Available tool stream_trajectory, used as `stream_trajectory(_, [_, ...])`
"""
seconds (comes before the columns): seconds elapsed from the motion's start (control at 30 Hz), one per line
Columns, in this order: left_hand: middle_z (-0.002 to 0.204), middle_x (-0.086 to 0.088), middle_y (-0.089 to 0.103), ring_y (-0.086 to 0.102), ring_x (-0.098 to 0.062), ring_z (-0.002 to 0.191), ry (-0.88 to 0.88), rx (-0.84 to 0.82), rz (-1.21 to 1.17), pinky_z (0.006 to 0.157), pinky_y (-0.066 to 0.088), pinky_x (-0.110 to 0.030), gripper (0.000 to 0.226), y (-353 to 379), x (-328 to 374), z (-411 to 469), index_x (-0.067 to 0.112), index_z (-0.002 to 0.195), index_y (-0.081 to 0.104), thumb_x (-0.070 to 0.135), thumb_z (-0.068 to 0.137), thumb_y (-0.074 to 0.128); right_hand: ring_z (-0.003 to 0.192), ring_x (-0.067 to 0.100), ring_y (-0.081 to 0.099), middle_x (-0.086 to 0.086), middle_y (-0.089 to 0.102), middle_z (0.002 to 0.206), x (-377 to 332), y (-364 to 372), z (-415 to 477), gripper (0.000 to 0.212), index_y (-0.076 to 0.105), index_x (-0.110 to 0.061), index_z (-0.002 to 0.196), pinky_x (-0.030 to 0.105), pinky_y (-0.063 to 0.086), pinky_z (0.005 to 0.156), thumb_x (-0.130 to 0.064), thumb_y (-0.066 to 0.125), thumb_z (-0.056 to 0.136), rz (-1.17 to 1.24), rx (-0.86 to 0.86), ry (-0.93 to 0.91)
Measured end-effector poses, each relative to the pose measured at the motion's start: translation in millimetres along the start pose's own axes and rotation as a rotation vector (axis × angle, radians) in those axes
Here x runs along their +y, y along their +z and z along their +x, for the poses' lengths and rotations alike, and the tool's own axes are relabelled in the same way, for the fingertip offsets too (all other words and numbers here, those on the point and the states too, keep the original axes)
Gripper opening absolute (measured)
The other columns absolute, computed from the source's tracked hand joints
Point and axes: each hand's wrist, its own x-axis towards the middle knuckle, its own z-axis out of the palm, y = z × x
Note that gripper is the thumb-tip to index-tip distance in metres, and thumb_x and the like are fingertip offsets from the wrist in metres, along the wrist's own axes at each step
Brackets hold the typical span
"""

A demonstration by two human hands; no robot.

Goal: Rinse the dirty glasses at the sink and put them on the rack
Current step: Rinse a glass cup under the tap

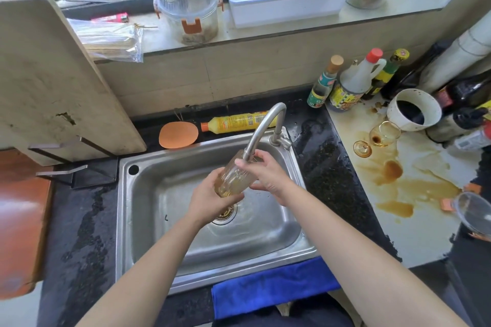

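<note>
A ribbed clear tumbler [235, 178] with brownish liquid in its base is tilted under the spout of the steel faucet [263, 127], over the steel sink [148, 220]. My left hand [210, 199] grips the tumbler's base. My right hand [268, 175] holds its upper part near the mouth. A small amber stemmed glass [380, 137] lies on its side on the counter to the right, in a brown spill. A metal rack [63, 156] stands left of the sink, holding a big cutting board [53, 82].
Sauce bottles [353, 82] and a white cup [413, 110] with dark liquid crowd the right counter. A yellow detergent bottle [236, 121] and an orange pad [178, 135] lie behind the sink. A blue cloth [271, 289] hangs at the front edge. A glass lid [474, 211] sits far right.
</note>
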Motion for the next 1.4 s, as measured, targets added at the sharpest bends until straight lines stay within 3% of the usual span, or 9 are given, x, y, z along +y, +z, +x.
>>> stream_trajectory(0.1, [0.112,0.010,0.070,0.068,-0.011,0.102,0.010,0.017,-0.162,0.092,0.057,-0.043,0.069,-1,1,-2,0.042,0.118,0.057,0.040,0.059,0.093,0.117,0.017,0.063,-0.001,0.058,0.140,1,1,2,0.080,0.046,-0.028,0.144,0.034,0.062,0.079,-0.068,0.071,0.079,0.014,0.016,0.068])
stream_trajectory(0.23, [0.112,-0.004,0.074,0.072,-0.022,0.102,-0.090,-0.018,-0.446,0.092,0.058,-0.049,0.069,-4,9,-10,0.032,0.120,0.058,0.036,0.061,0.093,0.106,0.023,0.068,-0.001,0.062,0.130,-2,2,-2,0.055,0.045,-0.033,0.136,0.040,0.060,0.089,-0.070,0.046,0.095,-0.068,0.001,0.090])
stream_trajectory(0.43, [0.126,-0.020,0.067,0.070,-0.024,0.102,-0.263,-0.166,-0.775,0.080,0.056,-0.035,0.057,-24,9,-18,0.014,0.130,0.060,0.027,0.078,0.080,0.124,0.014,0.059,-0.003,0.050,0.147,9,2,-1,0.111,0.041,-0.022,0.147,0.034,0.061,0.091,-0.068,0.089,0.058,-0.116,-0.091,-0.037])
stream_trajectory(0.5, [0.125,-0.017,0.069,0.067,-0.024,0.101,-0.297,-0.215,-0.814,0.076,0.050,-0.032,0.056,-31,7,-17,0.016,0.134,0.059,0.028,0.082,0.076,0.125,0.015,0.059,-0.002,0.051,0.145,10,5,-3,0.105,0.043,-0.026,0.145,0.038,0.060,0.094,-0.057,0.093,0.058,-0.059,-0.132,-0.068])
stream_trajectory(0.67, [0.116,-0.014,0.068,0.059,-0.025,0.092,-0.338,-0.350,-0.860,0.077,0.041,-0.034,0.059,-33,1,-19,0.018,0.132,0.064,0.039,0.079,0.079,0.116,0.009,0.062,-0.013,0.058,0.129,4,10,-12,0.053,0.055,-0.040,0.119,0.038,0.058,0.097,-0.024,0.087,0.079,0.035,-0.213,-0.086])
stream_trajectory(0.87, [0.104,-0.006,0.067,0.047,-0.011,0.063,-0.398,-0.202,-0.862,0.053,0.033,-0.022,0.053,-17,7,-18,0.016,0.126,0.065,0.057,0.093,0.060,0.125,0.020,0.059,-0.002,0.046,0.140,17,10,-15,0.095,0.038,-0.025,0.149,0.039,0.060,0.093,-0.032,0.093,0.072,-0.003,-0.118,-0.090])
stream_trajectory(1.0, [0.086,0.001,0.071,0.042,-0.010,0.058,-0.443,-0.139,-0.823,0.053,0.033,-0.022,0.058,-14,16,-17,0.016,0.125,0.066,0.063,0.097,0.047,0.112,0.022,0.068,0.008,0.054,0.130,21,10,-18,0.061,0.050,-0.021,0.129,0.040,0.060,0.093,-0.031,0.086,0.081,0.015,-0.056,-0.082])
stream_trajectory(1.1, [0.087,0.000,0.070,0.044,-0.011,0.060,-0.448,-0.131,-0.811,0.054,0.037,-0.023,0.064,-11,16,-13,0.013,0.128,0.064,0.066,0.095,0.048,0.109,0.025,0.070,0.007,0.064,0.122,22,9,-17,0.041,0.062,-0.015,0.117,0.042,0.061,0.092,-0.036,0.080,0.087,-0.006,-0.053,-0.073])
stream_trajectory(1.4, [0.126,-0.015,0.069,0.065,-0.027,0.105,-0.356,-0.097,-0.890,0.082,0.050,-0.041,0.043,-10,32,-11,0.013,0.130,0.061,0.045,0.104,0.045,0.108,0.025,0.069,0.004,0.069,0.111,17,0,-23,0.036,0.065,-0.013,0.098,0.039,0.061,0.091,-0.049,0.063,0.095,-0.011,-0.054,-0.063])
